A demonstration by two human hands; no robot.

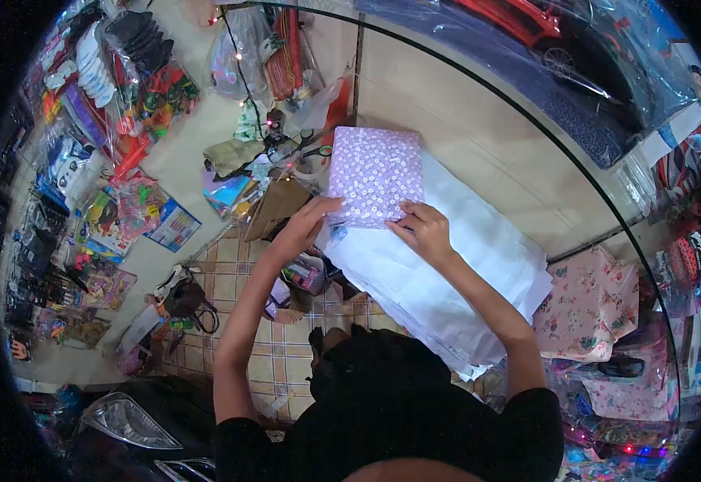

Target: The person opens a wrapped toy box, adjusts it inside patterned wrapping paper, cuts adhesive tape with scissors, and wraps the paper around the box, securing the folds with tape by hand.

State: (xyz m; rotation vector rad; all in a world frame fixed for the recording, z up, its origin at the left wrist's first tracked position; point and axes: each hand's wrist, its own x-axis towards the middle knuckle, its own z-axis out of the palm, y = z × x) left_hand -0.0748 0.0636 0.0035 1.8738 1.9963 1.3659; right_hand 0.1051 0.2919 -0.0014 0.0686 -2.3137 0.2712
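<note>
A flat package in purple paper with small white flowers [376, 170] lies at the upper end of a stack of white sheets [455, 257]. My left hand [312, 218] rests at its lower left corner, fingers bent against the edge. My right hand [424, 230] is at the lower right edge, thumb and fingertips pinched together on the flowered paper.
Scissors [318, 150] and a brown cardboard piece [277, 207] are left of the package. A pink floral package [587, 305] sits at the right. A curved glass edge [555, 138] crosses the upper right. Bagged goods hang at the left.
</note>
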